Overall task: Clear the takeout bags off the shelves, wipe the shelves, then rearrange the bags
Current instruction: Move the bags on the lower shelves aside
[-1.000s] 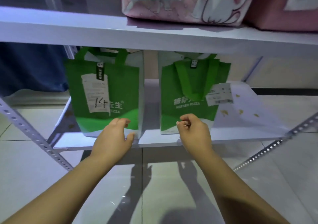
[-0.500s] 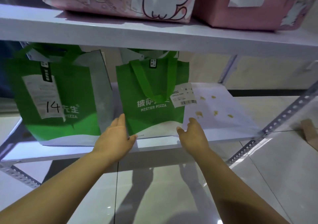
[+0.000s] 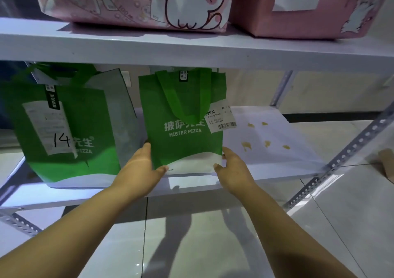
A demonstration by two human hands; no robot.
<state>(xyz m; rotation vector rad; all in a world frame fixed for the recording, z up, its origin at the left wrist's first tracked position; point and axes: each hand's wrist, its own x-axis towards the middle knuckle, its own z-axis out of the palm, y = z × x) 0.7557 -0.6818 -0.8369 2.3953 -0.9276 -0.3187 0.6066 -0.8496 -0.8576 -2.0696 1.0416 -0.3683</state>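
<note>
- While the left hand (image 3: 138, 171) and right hand (image 3: 233, 170) each clasp a lower corner, thumbs in front, the green bag (image 3: 183, 117) sits at the lower shelf's (image 3: 277, 164) near edge
- Soft fabric, probably light; lift from underneath or by the handles (image 3: 170, 98)

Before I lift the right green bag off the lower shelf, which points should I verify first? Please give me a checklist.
1. Left hand grips the Mister Pizza bag, thumb in front of the lower left corner: ok.
2. Right hand touches the lower right corner; firm hold: cannot tell.
3. Gap to the bag marked 14: apart, ok.
4. Room under the upper shelf: bag top close beneath, probably not ok for a straight lift.
5. Stains on the lower shelf: not ok.
</note>
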